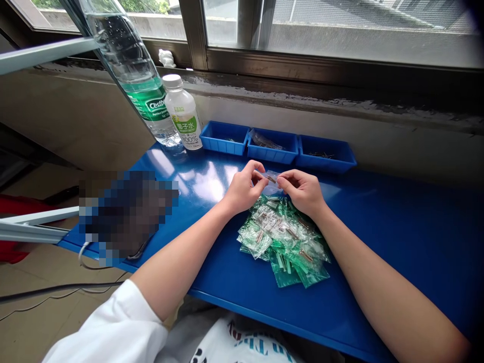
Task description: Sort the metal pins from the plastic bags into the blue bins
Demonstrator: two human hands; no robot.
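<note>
Left hand (247, 185) and right hand (301, 192) pinching small clear plastic bag (269, 189) between fingertips.
Copper-toned metal piece (271, 179) at bag; pile of green and clear bags (282, 227) on blue desk (397, 242) just below; three blue bins (270, 153) behind, Cestbon water bottle (147, 103) and coconut-water bottle (184, 118) to their left.

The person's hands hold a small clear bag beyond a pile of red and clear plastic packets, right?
Not quite: the head view shows that the coloured packets are green, not red. The left hand and right hand do hold a small clear bag beyond the pile.
</note>
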